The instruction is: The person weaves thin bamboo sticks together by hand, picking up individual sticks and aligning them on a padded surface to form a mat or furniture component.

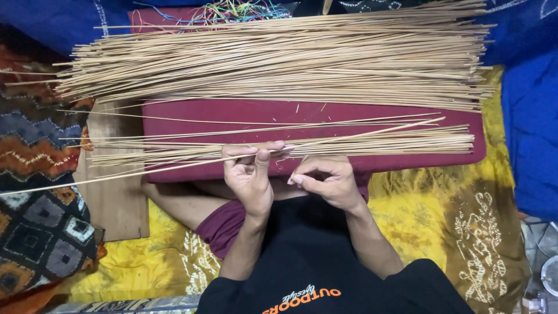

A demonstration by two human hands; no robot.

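There, the left hand (pixel 250 174) pinched one thin stick (pixel 174 168) that ran off toward nine o'clock. The right hand (pixel 326 179) sat just beside it at three o'clock, fingertips pressed together. Small bundle (pixel 372 143) at twelve o'clock on the maroon cushion (pixel 232 111); big pile (pixel 279 58) beyond.

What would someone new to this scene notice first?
First, the big pile of thin sticks spread across the top, above a smaller bundle on a maroon cushion. Just below it, the left hand pinches one long stick, with the right hand curled beside it.
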